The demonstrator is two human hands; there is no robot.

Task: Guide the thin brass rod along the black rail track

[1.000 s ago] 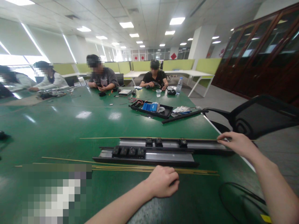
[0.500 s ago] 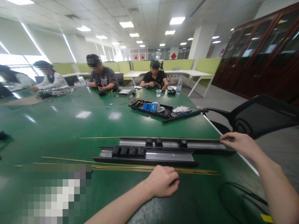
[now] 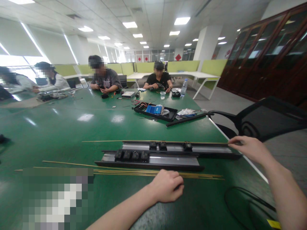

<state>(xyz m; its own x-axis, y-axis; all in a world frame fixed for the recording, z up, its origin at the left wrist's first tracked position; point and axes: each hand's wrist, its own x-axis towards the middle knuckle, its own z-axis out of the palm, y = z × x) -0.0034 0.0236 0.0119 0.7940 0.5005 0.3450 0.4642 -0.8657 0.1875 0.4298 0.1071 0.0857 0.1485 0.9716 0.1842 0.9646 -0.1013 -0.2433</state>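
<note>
Two black-edged metal rails lie one behind the other on the green table. The front rail point(image 3: 172, 160) bears several black blocks point(image 3: 131, 156) at its left; the rear rail point(image 3: 208, 149) bears three. A thin brass rod point(image 3: 103, 141) runs along the rear rail's far edge. At its right end my right hand point(image 3: 242, 145) pinches it between thumb and fingers. My left hand point(image 3: 169, 186), curled closed, rests on the table at the near side of several brass rods point(image 3: 120, 172). Whether its fingers hold anything is hidden.
A black tray point(image 3: 171, 114) with a blue object, white gloves point(image 3: 186, 113) and a black bar point(image 3: 189, 119) lie farther back. Black cable point(image 3: 249, 191) loops at the right front. A chair point(image 3: 268, 118) stands beyond the right edge. Several people sit around the table.
My right hand has shifted very slightly to the right along the rear rail. My left hand has stayed in place.
</note>
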